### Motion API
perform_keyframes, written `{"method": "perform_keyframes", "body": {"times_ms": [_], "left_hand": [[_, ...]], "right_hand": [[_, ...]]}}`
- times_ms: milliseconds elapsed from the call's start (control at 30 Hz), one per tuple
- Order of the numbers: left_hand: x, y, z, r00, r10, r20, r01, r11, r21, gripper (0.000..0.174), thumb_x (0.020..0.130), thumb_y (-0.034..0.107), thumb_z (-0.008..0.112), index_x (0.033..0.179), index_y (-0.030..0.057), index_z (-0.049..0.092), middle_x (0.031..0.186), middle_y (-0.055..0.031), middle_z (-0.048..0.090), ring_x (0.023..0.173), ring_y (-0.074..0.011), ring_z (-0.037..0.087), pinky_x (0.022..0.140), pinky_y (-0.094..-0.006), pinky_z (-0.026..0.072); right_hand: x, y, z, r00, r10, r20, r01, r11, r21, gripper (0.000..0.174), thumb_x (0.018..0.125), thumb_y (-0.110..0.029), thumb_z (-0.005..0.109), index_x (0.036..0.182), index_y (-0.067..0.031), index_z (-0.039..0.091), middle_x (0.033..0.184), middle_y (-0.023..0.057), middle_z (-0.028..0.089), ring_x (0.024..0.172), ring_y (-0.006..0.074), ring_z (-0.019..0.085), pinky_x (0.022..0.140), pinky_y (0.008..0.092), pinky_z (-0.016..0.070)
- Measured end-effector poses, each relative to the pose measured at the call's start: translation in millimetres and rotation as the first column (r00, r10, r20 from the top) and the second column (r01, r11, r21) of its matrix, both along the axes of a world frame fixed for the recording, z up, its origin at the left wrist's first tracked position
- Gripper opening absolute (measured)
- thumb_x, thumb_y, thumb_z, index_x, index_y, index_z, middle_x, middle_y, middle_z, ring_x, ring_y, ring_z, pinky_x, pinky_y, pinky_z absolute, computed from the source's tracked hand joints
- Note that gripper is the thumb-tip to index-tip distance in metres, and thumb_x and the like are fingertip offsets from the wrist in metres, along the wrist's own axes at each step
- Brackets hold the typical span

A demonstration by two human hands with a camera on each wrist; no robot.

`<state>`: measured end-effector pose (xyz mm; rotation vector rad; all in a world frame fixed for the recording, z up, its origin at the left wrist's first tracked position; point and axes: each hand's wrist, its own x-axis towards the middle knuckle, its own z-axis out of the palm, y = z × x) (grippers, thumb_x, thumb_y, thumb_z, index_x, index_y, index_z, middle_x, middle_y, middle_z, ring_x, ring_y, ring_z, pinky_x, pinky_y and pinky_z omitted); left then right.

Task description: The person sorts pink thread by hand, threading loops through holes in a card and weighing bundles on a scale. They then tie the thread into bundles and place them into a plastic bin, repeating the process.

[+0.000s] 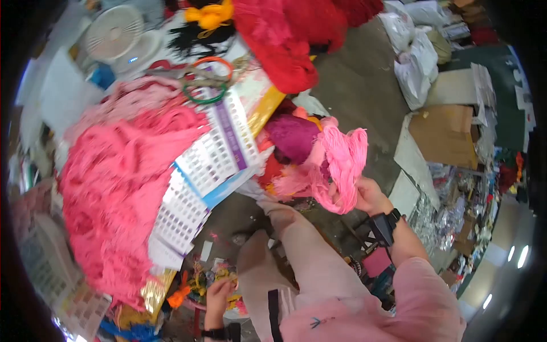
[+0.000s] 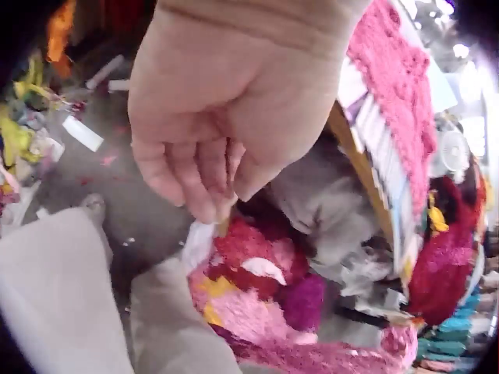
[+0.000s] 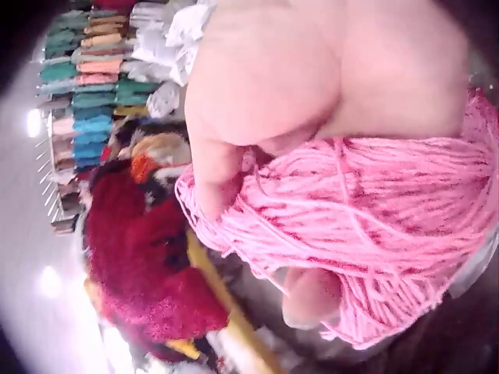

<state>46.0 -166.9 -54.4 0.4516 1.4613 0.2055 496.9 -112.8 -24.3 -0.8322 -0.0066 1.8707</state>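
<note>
We hold a pink yarn skein (image 1: 341, 162) up in our right hand (image 1: 369, 196), while our left hand (image 1: 218, 295) hangs low and slack.

Our right fingers and thumb curl round one end of the skein's loop, as the right wrist view shows, and the strands spill out past the palm. The skein is raised in front of us, just beside a magenta bundle (image 1: 293, 137) and to the right of the colour sample cards (image 1: 213, 157), which lie against a big pink fringe heap (image 1: 114, 188). The left hand is well apart from the skein, down near a litter of coloured scraps (image 1: 196, 280) on the floor. Its fingers droop loosely together, and we see nothing plainly gripped in them. Scissors (image 1: 199, 80) with orange and green handles lie further back, near a white fan (image 1: 114, 31).
</note>
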Motion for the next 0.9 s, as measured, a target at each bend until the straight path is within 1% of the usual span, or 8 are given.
{"method": "perform_keyframes", "body": {"times_ms": [67, 267, 367, 467, 533, 600, 633, 900], "left_hand": [[21.4, 27.7, 29.5, 0.971, -0.209, 0.116, 0.185, 0.964, 0.191, 0.016, 0.078, 0.005, 0.048, 0.091, -0.0021, 0.054, 0.076, -0.0044, 0.056, 0.069, -0.0096, 0.052, 0.06, -0.0193, 0.0413], [62.8, 67.3, 154.3, 0.866, -0.055, 0.497, -0.234, 0.833, 0.501, 0.027, 0.074, -0.002, 0.05, 0.101, -0.0006, 0.047, 0.092, -0.0058, 0.052, 0.077, -0.0115, 0.051, 0.068, -0.0231, 0.0418], [53.8, 57.4, 182.7, 0.871, -0.019, 0.49, -0.348, 0.68, 0.646, 0.037, 0.074, -0.003, 0.052, 0.108, 0.0015, 0.04, 0.095, -0.0045, 0.05, 0.081, -0.0101, 0.051, 0.069, -0.022, 0.0417], [25.7, 38.0, 197.0, 0.872, 0.106, 0.478, -0.422, 0.658, 0.624, 0.042, 0.071, -0.002, 0.055, 0.11, 0.0003, 0.038, 0.097, -0.0052, 0.051, 0.087, -0.0135, 0.051, 0.076, -0.0258, 0.0409], [-4.3, 23.3, 193.6, 0.853, 0.152, 0.499, -0.474, 0.628, 0.618, 0.036, 0.074, -0.002, 0.051, 0.108, -0.0004, 0.039, 0.099, -0.0067, 0.05, 0.09, -0.0148, 0.051, 0.077, -0.027, 0.0412], [-31.4, 11.1, 199.9, 0.719, 0.23, 0.655, -0.598, 0.685, 0.416, 0.03, 0.077, 0.002, 0.049, 0.106, 0.0001, 0.041, 0.098, -0.0066, 0.05, 0.088, -0.0111, 0.05, 0.076, -0.0261, 0.0411], [-40.2, 4.6, 207.3, 0.622, 0.249, 0.743, -0.673, 0.655, 0.344, 0.026, 0.079, 0.004, 0.046, 0.105, 0.0001, 0.042, 0.101, -0.0083, 0.05, 0.09, -0.0135, 0.05, 0.079, -0.0279, 0.0408], [-77.6, -10.4, 236.4, 0.365, 0.311, 0.878, -0.812, 0.568, 0.136, 0.026, 0.08, 0.003, 0.042, 0.106, -0.0003, 0.042, 0.103, -0.011, 0.05, 0.094, -0.0184, 0.049, 0.082, -0.0317, 0.0404]], "right_hand": [[-47.8, 9.4, 38.2, 0.973, 0.139, 0.181, -0.137, 0.99, -0.023, 0.037, 0.077, -0.026, 0.045, 0.096, 0.0066, 0.048, 0.09, 0.0162, 0.053, 0.074, 0.021, 0.053, 0.065, 0.0301, 0.0423], [-176.4, 12.5, 108.3, 0.866, 0.481, 0.135, -0.499, 0.842, 0.205, 0.037, 0.076, -0.021, 0.049, 0.102, 0.0049, 0.045, 0.095, 0.0107, 0.049, 0.082, 0.0169, 0.047, 0.074, 0.0307, 0.0369], [-231.2, 2.6, 134.8, 0.676, 0.441, 0.59, -0.658, 0.721, 0.215, 0.04, 0.077, -0.012, 0.047, 0.112, 0.0037, 0.036, 0.106, 0.009, 0.046, 0.096, 0.0183, 0.045, 0.084, 0.0301, 0.0336], [-271.3, -9.3, 160.4, 0.22, 0.325, 0.92, -0.858, 0.513, 0.024, 0.048, 0.077, -0.015, 0.049, 0.117, 0.0008, 0.029, 0.106, 0.0135, 0.044, 0.096, 0.0206, 0.045, 0.081, 0.0302, 0.0343], [-295.4, -12.3, 171.5, 0.331, 0.059, 0.942, -0.867, 0.414, 0.279, 0.049, 0.077, -0.015, 0.05, 0.118, 0.0004, 0.028, 0.106, 0.0166, 0.044, 0.099, 0.0205, 0.044, 0.079, 0.0307, 0.0351], [-311.1, -16.6, 176.4, 0.36, 0.339, 0.869, -0.871, 0.457, 0.182, 0.048, 0.078, -0.013, 0.048, 0.118, 0.0006, 0.027, 0.109, 0.0138, 0.043, 0.101, 0.019, 0.043, 0.083, 0.0297, 0.0337], [-328.7, -19.6, 185.4, 0.622, 0.34, 0.705, -0.731, 0.574, 0.368, 0.049, 0.079, -0.014, 0.047, 0.121, -0.0013, 0.024, 0.111, 0.0086, 0.043, 0.102, 0.017, 0.042, 0.086, 0.029, 0.0324], [-374.9, -16.3, 208.7, 0.768, 0.601, 0.221, -0.641, 0.72, 0.268, 0.034, 0.078, -0.009, 0.048, 0.111, -0.0014, 0.04, 0.107, 0.0069, 0.047, 0.098, 0.014, 0.045, 0.085, 0.0287, 0.0355]]}}
